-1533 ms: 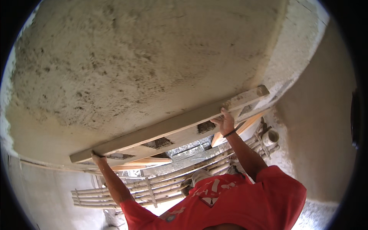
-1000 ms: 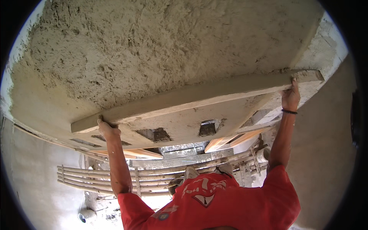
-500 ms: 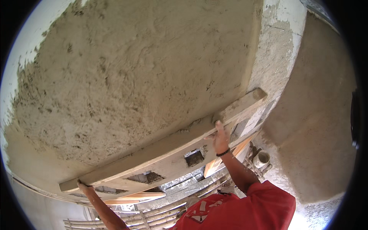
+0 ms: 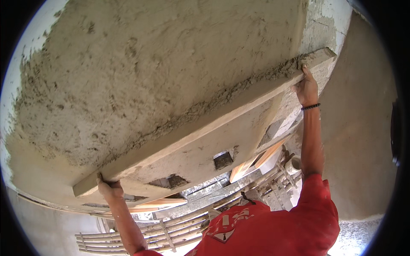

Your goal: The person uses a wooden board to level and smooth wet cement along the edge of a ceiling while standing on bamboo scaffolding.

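A long wooden straightedge board (image 4: 205,128) lies slanted against the wet plaster wall (image 4: 171,55), its right end higher than its left. My left hand (image 4: 110,188) grips it near the lower left end, thumb on the upper edge. Near the upper right end, my right hand (image 4: 307,88), with a dark beaded bracelet at the wrist, is closed round the board. Loose scraped mortar (image 4: 205,102) has heaped up along the board's top face, thickest toward the right. Above it the plaster is rough and pitted; below it the surface looks smoother.
Several recesses, such as a square hole (image 4: 223,160), break the wall below the board. Bamboo pole scaffolding (image 4: 188,232) stands underneath, with a bucket (image 4: 293,164) by it at the right. Orange-brown wooden frames (image 4: 241,170) show beneath the wall. Another plastered wall (image 4: 358,128) rises at the right.
The board has moved up the wall, its right end much more than its left, with both hands rising on it. A ridge of mortar has gathered along its top.
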Available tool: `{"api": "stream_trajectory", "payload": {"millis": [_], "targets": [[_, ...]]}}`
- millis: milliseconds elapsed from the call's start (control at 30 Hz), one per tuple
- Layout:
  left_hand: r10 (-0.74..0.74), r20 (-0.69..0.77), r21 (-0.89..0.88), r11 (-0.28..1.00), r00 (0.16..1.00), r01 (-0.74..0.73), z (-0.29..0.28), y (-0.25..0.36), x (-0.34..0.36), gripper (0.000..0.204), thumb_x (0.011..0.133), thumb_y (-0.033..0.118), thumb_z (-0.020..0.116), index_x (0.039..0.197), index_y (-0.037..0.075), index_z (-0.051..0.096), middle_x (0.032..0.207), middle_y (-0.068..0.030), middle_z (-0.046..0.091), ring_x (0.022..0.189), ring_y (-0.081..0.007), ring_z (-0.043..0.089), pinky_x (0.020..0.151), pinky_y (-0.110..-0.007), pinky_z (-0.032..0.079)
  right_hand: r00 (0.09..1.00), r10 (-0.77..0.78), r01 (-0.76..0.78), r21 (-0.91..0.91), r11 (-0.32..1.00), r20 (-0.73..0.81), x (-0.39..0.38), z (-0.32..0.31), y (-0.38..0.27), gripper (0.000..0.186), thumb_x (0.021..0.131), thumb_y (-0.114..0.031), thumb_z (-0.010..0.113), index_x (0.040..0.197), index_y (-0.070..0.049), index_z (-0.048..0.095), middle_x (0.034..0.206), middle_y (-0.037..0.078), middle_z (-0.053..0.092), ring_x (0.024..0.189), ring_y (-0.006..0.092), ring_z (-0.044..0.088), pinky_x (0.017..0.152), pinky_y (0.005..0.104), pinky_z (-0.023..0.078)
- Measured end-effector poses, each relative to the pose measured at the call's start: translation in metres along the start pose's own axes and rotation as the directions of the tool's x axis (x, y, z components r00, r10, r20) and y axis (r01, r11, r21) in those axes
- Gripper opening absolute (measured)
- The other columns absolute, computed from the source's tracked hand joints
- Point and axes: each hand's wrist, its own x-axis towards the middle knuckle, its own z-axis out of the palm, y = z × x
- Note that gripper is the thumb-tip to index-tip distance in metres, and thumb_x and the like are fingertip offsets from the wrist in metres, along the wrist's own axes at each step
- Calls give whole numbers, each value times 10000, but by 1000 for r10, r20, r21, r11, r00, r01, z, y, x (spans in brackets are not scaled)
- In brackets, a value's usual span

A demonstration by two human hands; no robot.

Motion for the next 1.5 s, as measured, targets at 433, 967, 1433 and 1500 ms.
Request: {"api": "stream_trajectory", "payload": {"millis": [433,967,1433,1500], "targets": [[146,-121,-5,989,982,-148,-141,79,129,329,855,241,439,1098,38,525,1083,-81,566,956,-232,559,820,-387,475,979,176,-151,211,966,-106,-128,91,126,323,861,-304,520,1034,-32,492,838,60,566,652,144,582,450,313,542],[190,6,-47,981,982,-189,65,59,-32,355,931,250,311,1196,61,451,1194,-85,488,1062,-231,500,863,-386,445,995,-95,93,40,995,41,34,8,-65,335,901,-285,437,1172,-87,454,1178,43,512,920,159,552,577,240,412],[96,-1,-26,995,995,-96,-33,122,51,358,852,230,441,1141,28,506,1134,-109,550,1040,-251,529,880,-393,442,984,161,-157,60,986,-75,-70,75,39,710,843,-465,487,1276,51,264,855,77,482,573,167,563,512,336,554],[149,-12,7,989,989,-149,-85,135,96,378,843,243,430,1142,25,506,1132,-109,551,1027,-255,533,873,-383,440,971,238,-233,119,965,-34,-102,88,72,613,848,-417,507,1229,28,325,805,67,453,588,178,572,497,339,555]]}}
